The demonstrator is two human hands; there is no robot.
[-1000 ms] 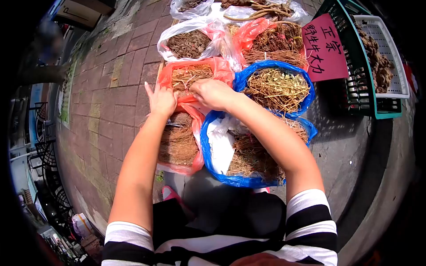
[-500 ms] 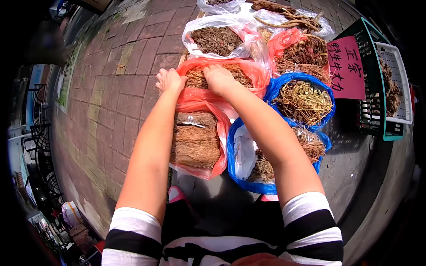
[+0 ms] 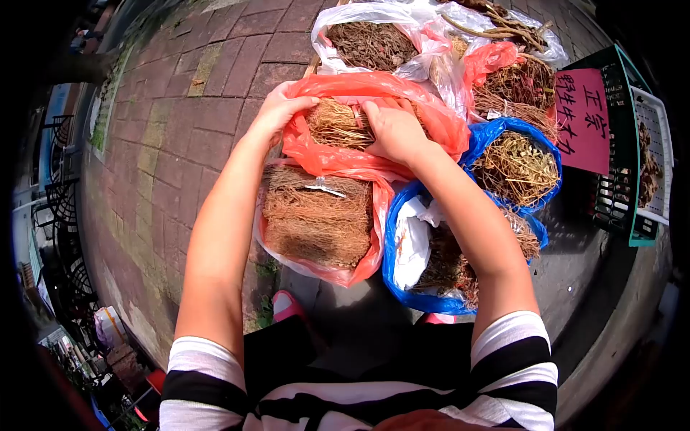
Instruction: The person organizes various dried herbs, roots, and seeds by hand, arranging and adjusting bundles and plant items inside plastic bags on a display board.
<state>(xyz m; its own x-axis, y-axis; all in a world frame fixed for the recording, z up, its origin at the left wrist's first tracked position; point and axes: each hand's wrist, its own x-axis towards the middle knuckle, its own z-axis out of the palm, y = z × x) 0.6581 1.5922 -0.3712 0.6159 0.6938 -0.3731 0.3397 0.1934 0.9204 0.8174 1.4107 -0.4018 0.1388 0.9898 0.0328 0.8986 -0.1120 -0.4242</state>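
A red plastic bag (image 3: 338, 164) holds bundles of straw-coloured dried stems (image 3: 336, 126). My left hand (image 3: 277, 115) is closed on the bag's left rim, thumb inside and fingers mostly hidden behind the plastic. Inside the bag, my right hand (image 3: 397, 133) is closed over the right part of the stems, its fingertips partly hidden. Just nearer to me, a second red bag (image 3: 374, 248) contains brown fibrous root bundles (image 3: 316, 215) with a clear shiny strip on top.
Blue bags (image 3: 392, 269) of dried plants stand at the right, beside a pink handwritten sign (image 3: 583, 118) and a green crate (image 3: 619, 172). Behind is a white bag (image 3: 323, 54) of dark dried pieces. Brick paving (image 3: 194, 151) lies left.
The left hand has pulled the bag's rim outward, and the bag's mouth is wider. My right hand has shifted right and nearer over the stems. The view has moved slightly.
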